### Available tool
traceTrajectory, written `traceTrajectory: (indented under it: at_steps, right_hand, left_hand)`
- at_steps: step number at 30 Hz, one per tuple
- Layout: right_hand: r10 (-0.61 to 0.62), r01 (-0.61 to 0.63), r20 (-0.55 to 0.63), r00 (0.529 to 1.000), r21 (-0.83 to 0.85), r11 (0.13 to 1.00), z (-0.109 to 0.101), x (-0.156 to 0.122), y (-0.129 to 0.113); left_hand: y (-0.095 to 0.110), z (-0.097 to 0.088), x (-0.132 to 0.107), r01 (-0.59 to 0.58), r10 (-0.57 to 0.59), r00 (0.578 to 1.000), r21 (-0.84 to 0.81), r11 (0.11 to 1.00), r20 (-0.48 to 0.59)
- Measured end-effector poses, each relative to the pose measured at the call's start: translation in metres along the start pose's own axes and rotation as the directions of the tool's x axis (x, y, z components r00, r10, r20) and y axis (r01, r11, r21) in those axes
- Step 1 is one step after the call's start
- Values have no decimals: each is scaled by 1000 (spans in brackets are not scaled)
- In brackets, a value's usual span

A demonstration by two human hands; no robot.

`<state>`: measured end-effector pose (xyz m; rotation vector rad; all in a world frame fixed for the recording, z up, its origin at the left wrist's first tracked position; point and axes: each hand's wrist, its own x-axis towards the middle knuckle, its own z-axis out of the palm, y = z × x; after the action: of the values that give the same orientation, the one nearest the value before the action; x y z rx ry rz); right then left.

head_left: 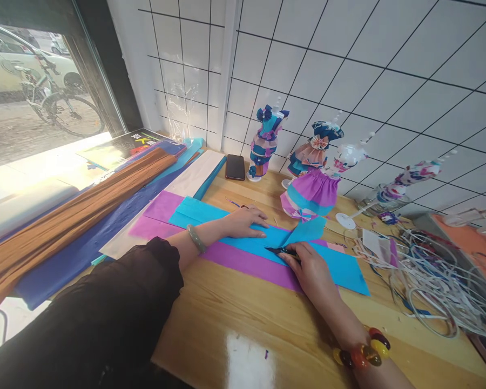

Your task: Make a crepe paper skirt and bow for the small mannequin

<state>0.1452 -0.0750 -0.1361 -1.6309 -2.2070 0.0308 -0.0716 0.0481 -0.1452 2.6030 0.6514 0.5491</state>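
Observation:
My left hand (245, 222) lies flat on a long blue strip of crepe paper (210, 213), its fingers stretched to the right. In my right hand (310, 265) is a pair of dark scissors (276, 250), with the tip pointing left over the blue strip. Just beyond the scissors a flap of the blue paper (308, 230) stands up, folded back. Beneath the blue lies a purple strip (243, 265), showing along the near side. My fingers partly hide the scissors' handles.
Several small dress forms stand along the tiled wall, one in a purple and blue skirt (314, 189). A phone (235, 167) lies behind the paper. Rolled brown paper (105, 197) fills the left side. Tangled white cords (429, 292) lie at right.

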Motion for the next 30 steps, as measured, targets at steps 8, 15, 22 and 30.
traceTrajectory:
  at_steps: [8, 15, 22, 30]
  right_hand:
    - [4, -4, -2, 1000, 27, 1000, -1, 0, 0]
    - [-8, 8, 1, 1000, 10, 1000, 3, 7, -9]
    - [-24, 24, 9, 1000, 2, 1000, 7, 11, -11]
    - [-7, 7, 7, 1000, 9, 1000, 4, 9, -14]
  left_hand:
    - [0, 0, 0, -21, 21, 1000, 11, 1000, -7]
    - [-1, 2, 1, -28, 28, 1000, 13, 1000, -13]
    - [-3, 5, 1, -22, 22, 999, 5, 1000, -33]
    - [-4, 5, 1, -22, 22, 1000, 10, 1000, -21]
